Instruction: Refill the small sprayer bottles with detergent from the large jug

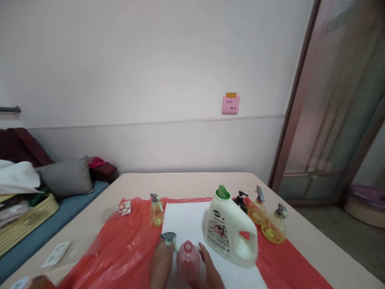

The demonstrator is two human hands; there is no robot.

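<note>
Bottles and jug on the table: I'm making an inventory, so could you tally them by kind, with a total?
Yellowish spray bottles: 3
Open pink bottle: 1
Dark pump bottle: 1
Cream jug: 1
Total: 6, leaving out the cut-off item at the lower left, which I cannot identify.

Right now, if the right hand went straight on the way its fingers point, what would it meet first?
Probably the pink bottle, close beside the right hand; whether they touch is unclear.
</note>
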